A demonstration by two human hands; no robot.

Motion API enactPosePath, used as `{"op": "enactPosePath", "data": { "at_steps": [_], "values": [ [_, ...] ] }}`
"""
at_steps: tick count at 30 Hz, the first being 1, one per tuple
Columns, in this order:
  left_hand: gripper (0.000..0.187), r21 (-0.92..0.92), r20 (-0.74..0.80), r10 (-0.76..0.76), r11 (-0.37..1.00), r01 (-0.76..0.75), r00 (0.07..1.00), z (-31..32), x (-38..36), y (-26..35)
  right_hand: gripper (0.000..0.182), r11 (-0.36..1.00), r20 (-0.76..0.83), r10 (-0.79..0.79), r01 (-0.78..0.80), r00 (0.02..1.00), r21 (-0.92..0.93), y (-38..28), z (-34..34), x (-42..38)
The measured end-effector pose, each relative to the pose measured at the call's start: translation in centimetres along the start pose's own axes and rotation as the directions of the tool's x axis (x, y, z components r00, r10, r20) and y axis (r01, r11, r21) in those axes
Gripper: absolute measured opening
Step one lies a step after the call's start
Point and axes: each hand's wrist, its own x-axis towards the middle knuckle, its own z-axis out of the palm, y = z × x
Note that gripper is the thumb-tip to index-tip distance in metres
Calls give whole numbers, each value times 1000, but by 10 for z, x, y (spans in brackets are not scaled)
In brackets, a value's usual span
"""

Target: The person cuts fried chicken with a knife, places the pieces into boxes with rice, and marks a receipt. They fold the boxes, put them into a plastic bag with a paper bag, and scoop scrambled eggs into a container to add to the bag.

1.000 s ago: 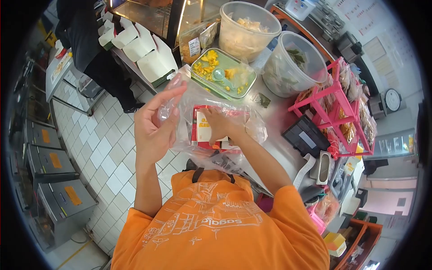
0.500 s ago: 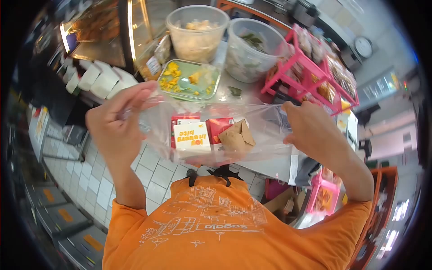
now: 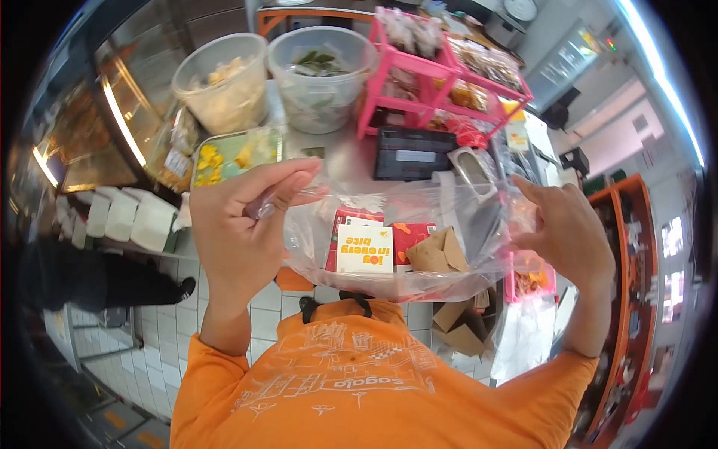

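Observation:
Between my hands a clear plastic bag (image 3: 485,224) is stretched wide, its mouth facing up at me. My left hand (image 3: 250,213) pinches the bag's left side between bent fingers and thumb. On the right, my right hand (image 3: 565,232) grips the opposite side, with index finger and thumb curved around the film. Inside lie a white carton (image 3: 364,249) with orange and yellow lettering, red boxes (image 3: 413,233) partly under it, and a folded brown paper packet (image 3: 440,253).
Two clear tubs, one with pale pieces (image 3: 224,97) and one with green leaves (image 3: 321,90), stand at the back. Nearby are a tray of yellow food (image 3: 213,161), a black device (image 3: 413,153) and a pink rack (image 3: 449,71). A person's dark-clothed leg (image 3: 138,288) shows at left.
My view has turned to the right. The bag and its contents appear further right and slightly lower, still held by both hands. The black device and a person's leg now show.

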Motion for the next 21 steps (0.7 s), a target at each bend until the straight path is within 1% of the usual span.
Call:
{"op": "enactPosePath", "data": {
  "at_steps": [1,2,3,4,6,7,8,9,10,11,12,13,14,15,16,17,18,19,20,21],
  "values": [
    [16,-20,25,6,1000,-5,1000,10,2,-2,83,999,-1,3,-3,1000,45,5,5,2],
    [20,5,11,-92,996,92,996,21,2,-4,84,996,1,5,-5,1000,91,16,13,4],
    [24,33,-8,-188,982,188,982,31,3,-7,85,991,-32,-77,80,997,107,36,30,9],
    [24,25,15,-185,983,184,983,41,3,-12,85,993,-26,-53,56,998,106,51,42,16],
    [26,113,-40,-210,970,213,977,57,5,-24,82,945,-41,-153,158,987,285,68,65,29],
    [24,103,-73,-246,962,252,967,66,6,-24,82,948,-40,-135,141,990,286,79,75,32],
    [23,92,-104,-282,952,291,954,73,5,-23,74,853,22,-220,181,975,490,90,84,35],
    [25,178,-70,-256,948,265,964,71,2,-36,67,715,55,-310,195,949,671,108,93,40],
    [27,263,-33,-232,936,233,972,65,-4,-50,67,718,52,-289,181,956,672,134,106,42],
    [28,197,-65,-268,941,275,961,64,-12,-53,55,547,11,-87,38,996,836,166,121,41],
    [30,129,-102,-312,937,324,944,63,-24,-53,45,315,24,114,-59,993,947,199,139,41],
    [31,156,-140,-326,925,346,935,59,-37,-54,36,334,30,271,-124,962,934,240,163,45],
    [32,183,-182,-338,911,369,924,57,-49,-54,28,343,30,417,-187,909,920,286,193,53],
    [32,186,-186,-343,908,376,921,61,-60,-51,26,405,38,466,-251,884,879,330,234,62],
    [32,229,-271,-334,889,397,903,64,-70,-47,24,457,42,514,-315,857,832,368,282,72],
    [33,268,-356,-311,869,415,881,71,-75,-44,23,502,46,466,-307,883,809,401,336,84],
    [33,273,-362,-309,867,417,879,78,-77,-40,22,543,53,419,-297,907,785,424,376,97],
    [33,261,-405,-293,871,417,866,84,-79,-35,22,537,62,412,-297,909,790,428,395,109],
    [34,250,-447,-279,873,418,850,88,-82,-31,20,654,-57,418,-257,907,711,419,410,124],
    [34,305,-467,-244,858,414,850,88,-84,-32,18,758,-175,405,-223,897,613,412,424,136]
  ]
}}
